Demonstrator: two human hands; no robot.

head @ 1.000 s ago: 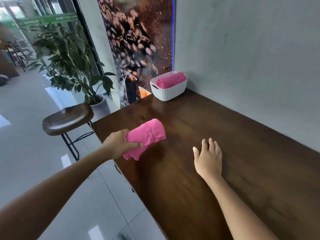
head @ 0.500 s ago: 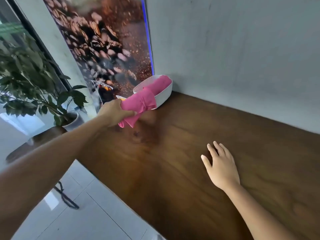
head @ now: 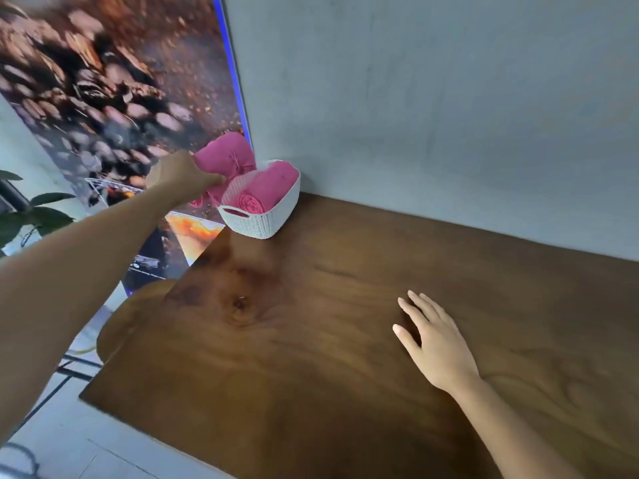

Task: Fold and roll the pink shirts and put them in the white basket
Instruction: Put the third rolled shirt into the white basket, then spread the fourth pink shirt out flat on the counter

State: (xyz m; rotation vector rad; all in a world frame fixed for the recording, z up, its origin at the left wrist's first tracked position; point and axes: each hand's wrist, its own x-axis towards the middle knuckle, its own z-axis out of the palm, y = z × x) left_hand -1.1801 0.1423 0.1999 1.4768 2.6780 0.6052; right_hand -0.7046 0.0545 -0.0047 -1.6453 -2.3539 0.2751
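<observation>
A white woven basket (head: 266, 223) stands at the table's far left corner, against the grey wall. One rolled pink shirt (head: 266, 191) lies inside it along its right side. My left hand (head: 179, 176) grips a second rolled pink shirt (head: 226, 157) and holds it in the air just above and to the left of the basket's left rim. My right hand (head: 434, 344) rests flat on the wooden table, fingers straight, well to the right of the basket.
The dark wooden table (head: 311, 340) runs along the grey wall (head: 449, 115). A large coffee-bean poster (head: 121, 81) hangs beyond the table's left end. A plant's leaves (head: 38, 216) and tiled floor (head: 69, 454) show at the left.
My left hand has carried the rolled shirt from the table's near left edge up to the basket. The view has moved closer to the basket. My right hand stays flat on the table.
</observation>
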